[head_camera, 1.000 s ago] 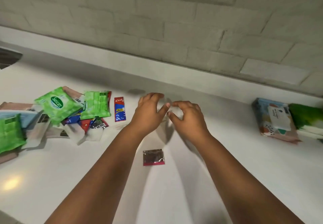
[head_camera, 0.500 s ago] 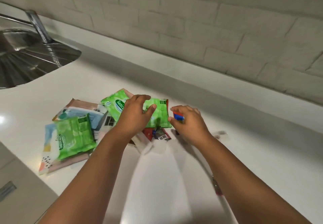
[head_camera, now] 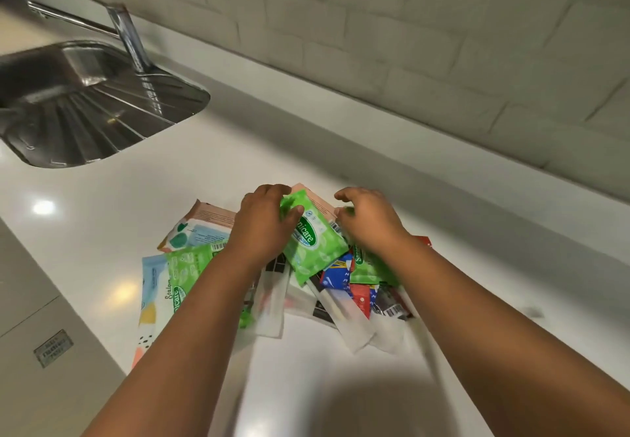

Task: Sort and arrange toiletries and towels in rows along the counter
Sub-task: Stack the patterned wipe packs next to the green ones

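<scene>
The left hand (head_camera: 262, 228) grips a green pack (head_camera: 312, 237) atop the pile (head_camera: 327, 286) on the counter (head_camera: 102, 232). The right hand (head_camera: 370, 220) is curled over the pile's far side; its hold appears empty (motion blur obscures this). Risk: lifting the pack may drag loose sachets (head_camera: 337, 274) and scatter them.

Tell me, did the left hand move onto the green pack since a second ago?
Yes. The left hand went from bare counter leftward, toward the sink, onto the pile, and now grips the top green wipes pack.
</scene>
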A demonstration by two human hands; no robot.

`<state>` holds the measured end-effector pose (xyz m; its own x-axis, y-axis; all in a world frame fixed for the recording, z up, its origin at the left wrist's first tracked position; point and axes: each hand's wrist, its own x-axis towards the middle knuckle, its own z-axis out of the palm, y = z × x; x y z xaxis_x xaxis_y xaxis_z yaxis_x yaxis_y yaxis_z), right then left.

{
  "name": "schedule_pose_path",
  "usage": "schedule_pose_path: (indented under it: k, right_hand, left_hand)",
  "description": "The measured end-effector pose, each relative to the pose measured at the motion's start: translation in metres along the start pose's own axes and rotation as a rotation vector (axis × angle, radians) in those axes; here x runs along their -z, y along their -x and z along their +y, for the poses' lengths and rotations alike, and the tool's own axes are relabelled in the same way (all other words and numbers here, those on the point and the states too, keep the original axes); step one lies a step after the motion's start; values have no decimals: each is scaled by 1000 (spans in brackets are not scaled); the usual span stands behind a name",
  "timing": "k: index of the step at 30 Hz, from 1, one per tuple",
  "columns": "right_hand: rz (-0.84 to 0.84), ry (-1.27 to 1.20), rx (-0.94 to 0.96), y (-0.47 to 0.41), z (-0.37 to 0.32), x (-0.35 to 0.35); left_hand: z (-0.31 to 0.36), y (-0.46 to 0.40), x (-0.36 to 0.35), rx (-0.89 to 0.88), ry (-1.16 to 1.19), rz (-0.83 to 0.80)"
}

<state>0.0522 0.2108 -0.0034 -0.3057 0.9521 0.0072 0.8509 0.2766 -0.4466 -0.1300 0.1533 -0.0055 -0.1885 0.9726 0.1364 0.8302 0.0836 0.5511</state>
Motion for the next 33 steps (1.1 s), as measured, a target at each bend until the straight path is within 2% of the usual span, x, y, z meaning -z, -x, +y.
schedule_pose_path:
  k: [7,23,29,33]
  right_hand:
    - [-207,165,-85,-41,-14,-10]
    - [-305,-189,-312,-56,-14,-12]
    - [-172,-320,-362,-51,-7,-4]
    - [50,-542,-400,-45,0,-4]
  left_hand:
    - [-14,-4,-12,5,-26,-47]
    - [-22,0,-13,0,-17,-48]
    - [-22,7,-10,16,3,-74]
    - [-20,9,-10,13,11,-75]
